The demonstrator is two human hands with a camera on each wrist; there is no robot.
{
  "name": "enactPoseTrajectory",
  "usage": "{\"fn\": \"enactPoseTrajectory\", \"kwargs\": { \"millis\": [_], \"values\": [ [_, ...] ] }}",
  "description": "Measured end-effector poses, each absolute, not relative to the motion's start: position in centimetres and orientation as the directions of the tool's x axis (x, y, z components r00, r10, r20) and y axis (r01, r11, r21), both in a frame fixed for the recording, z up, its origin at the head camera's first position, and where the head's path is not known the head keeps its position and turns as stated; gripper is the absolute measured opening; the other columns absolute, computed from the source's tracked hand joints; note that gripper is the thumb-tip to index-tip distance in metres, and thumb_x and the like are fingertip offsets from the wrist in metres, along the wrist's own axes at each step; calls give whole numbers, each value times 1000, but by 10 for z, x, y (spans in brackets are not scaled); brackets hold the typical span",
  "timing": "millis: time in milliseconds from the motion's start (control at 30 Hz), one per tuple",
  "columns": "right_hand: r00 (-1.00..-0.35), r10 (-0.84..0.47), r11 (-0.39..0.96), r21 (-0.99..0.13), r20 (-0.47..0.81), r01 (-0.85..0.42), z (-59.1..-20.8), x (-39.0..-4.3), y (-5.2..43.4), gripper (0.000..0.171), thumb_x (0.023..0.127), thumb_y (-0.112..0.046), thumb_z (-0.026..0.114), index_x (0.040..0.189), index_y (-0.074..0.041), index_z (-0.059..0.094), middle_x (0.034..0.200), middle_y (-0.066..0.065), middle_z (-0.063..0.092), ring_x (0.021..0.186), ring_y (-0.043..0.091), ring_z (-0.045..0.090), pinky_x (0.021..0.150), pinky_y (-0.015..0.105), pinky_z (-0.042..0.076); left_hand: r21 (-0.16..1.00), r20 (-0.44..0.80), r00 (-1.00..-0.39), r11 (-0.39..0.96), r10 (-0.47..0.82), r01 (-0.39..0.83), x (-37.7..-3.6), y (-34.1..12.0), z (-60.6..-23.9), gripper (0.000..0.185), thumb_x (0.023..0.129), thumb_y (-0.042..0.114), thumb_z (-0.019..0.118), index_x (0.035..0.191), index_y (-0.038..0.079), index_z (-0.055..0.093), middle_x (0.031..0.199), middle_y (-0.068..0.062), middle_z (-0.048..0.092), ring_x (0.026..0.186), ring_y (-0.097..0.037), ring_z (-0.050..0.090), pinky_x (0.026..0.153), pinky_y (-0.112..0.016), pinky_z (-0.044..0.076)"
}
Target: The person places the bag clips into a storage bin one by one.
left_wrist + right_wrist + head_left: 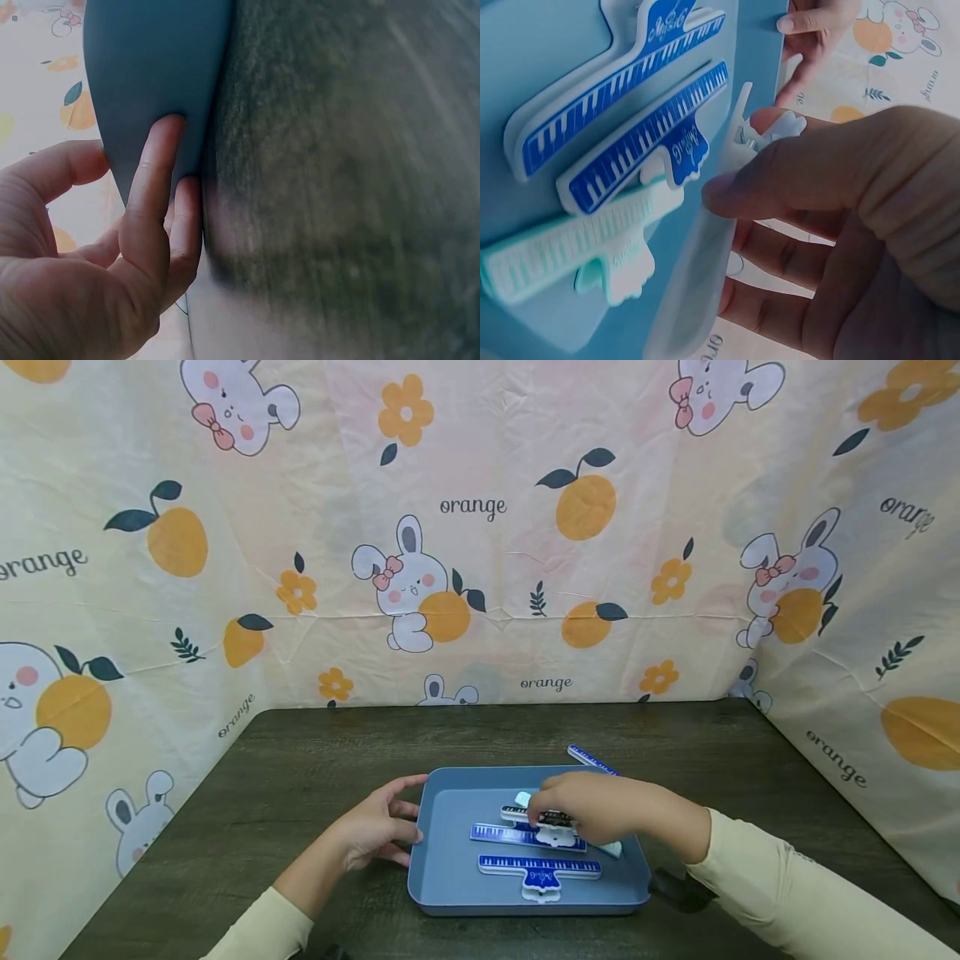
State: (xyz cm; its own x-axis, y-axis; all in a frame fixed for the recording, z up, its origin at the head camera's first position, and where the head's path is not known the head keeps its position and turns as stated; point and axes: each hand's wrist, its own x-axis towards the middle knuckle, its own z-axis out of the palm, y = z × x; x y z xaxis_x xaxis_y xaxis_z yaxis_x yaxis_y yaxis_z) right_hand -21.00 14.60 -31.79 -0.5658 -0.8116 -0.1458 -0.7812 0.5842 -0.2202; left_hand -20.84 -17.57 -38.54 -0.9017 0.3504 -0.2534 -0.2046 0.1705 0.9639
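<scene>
Right hand [592,806] pinches a clip [536,815] over the blue tray [450,885]; left hand [371,835], fingers straight, braces the tray's left wall. Best to lower the clip flat beside the blue clips [540,867], tray kept steady.

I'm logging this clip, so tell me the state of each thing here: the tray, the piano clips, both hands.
Blue plastic tray: flat on the dark wooden table, steadied at its left edge.
Two blue piano-key clips: lying in the tray.
Mint green piano-key clip: lying in the tray.
White clip: pinched by the right hand over the tray.
Blue clip behind the tray: lying on the table.
Left hand: fingers pressed against the tray.
</scene>
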Motion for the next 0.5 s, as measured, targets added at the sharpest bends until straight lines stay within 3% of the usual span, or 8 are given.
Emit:
{"fn": "enactPoseTrajectory", "kwargs": {
  "millis": [500],
  "values": [
    [-557,-811,584,-181,-178,-792,-329,-224,109,56,77,21,60,112,-21,68,102,-6,61,90,6,54,86,28,51,963,-260,-899,166,351,-214,-210,-176,-386,86,78,-12,64,152,10,26,124,-28,51,82,-30,66,58,-42,59]
  ]
}}
